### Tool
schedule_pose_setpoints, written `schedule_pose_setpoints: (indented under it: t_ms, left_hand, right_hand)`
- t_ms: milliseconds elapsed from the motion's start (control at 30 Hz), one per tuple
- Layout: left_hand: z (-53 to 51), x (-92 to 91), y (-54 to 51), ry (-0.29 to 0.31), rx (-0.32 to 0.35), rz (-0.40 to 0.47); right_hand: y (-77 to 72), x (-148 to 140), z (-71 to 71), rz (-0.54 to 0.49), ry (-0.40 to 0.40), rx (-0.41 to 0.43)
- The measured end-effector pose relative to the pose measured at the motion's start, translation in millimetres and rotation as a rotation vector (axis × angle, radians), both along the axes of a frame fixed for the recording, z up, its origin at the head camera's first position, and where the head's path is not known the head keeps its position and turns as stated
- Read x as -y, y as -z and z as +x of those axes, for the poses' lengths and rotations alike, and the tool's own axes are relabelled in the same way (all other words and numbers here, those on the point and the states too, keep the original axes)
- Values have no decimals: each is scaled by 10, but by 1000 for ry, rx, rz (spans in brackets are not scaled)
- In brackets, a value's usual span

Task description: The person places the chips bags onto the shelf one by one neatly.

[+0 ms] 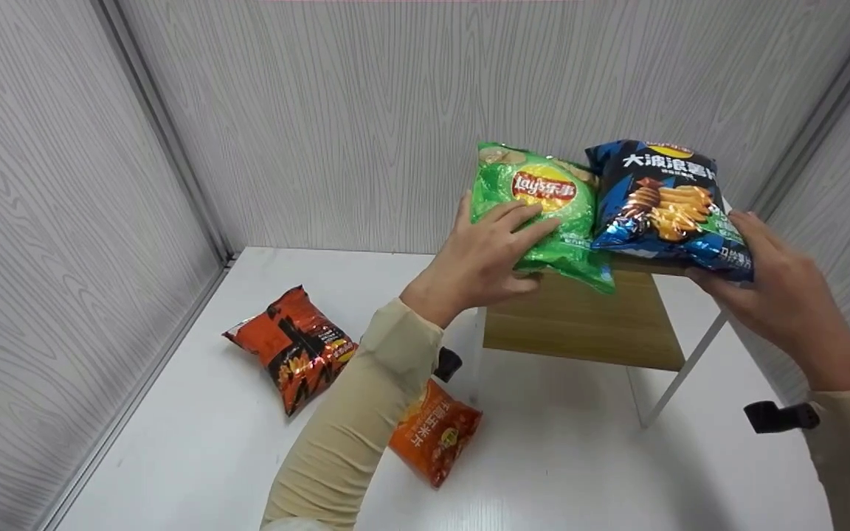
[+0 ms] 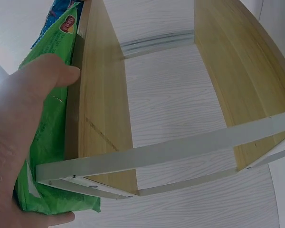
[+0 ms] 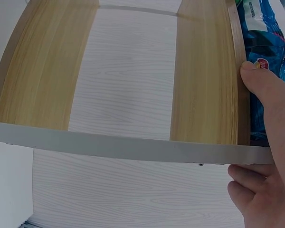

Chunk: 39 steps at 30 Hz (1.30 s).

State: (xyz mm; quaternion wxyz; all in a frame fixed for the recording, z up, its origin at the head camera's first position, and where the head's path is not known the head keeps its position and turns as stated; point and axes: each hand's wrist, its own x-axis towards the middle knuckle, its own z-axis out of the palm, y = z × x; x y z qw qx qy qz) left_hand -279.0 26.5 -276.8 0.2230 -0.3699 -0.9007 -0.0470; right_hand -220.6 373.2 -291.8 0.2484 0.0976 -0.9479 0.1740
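Observation:
A green Lay's chip bag [image 1: 580,221] lies on the upper board of a small two-tier rack [image 1: 572,317]. My left hand [image 1: 488,254] rests across its left part with the fingers spread and fairly straight. In the left wrist view, the thumb [image 2: 61,73] lies by the board's front edge. To the right of the green bag is a blue wavy chip bag [image 1: 661,199], touching it. My right hand [image 1: 779,280] holds its lower right corner, thumb at the front and fingers along the side. In the right wrist view, the fingers [image 3: 247,183] are curled beside the rack's end frame.
A red-and-black chip bag [image 1: 299,346] lies on the white table [image 1: 174,413] at the left. Nearer me is a small orange snack bag [image 1: 436,435], partly behind my left sleeve. The rack's lower wooden board [image 3: 47,66] sits below the top one. Grey wood-patterned panels [image 1: 351,110] enclose the table.

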Motion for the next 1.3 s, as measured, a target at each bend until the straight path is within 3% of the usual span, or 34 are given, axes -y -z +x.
schedule_pose_setpoints:
  t_ms: [433, 633, 767, 967, 1300]
  left_hand:
    - [11, 265, 45, 188, -37, 388]
    - [42, 477, 152, 219, -55, 594]
    - [59, 647, 315, 171, -128, 673]
    - [87, 875, 674, 24, -208, 717]
    - [255, 1099, 1343, -149, -161, 754]
  right_hand:
    - [-5, 7, 15, -6, 0, 4]
    - [-1, 9, 19, 5, -7, -19]
    - [-1, 11, 17, -1, -6, -13]
    - [3, 5, 15, -9, -1, 2]
    - [11, 2, 12, -10, -2, -1]
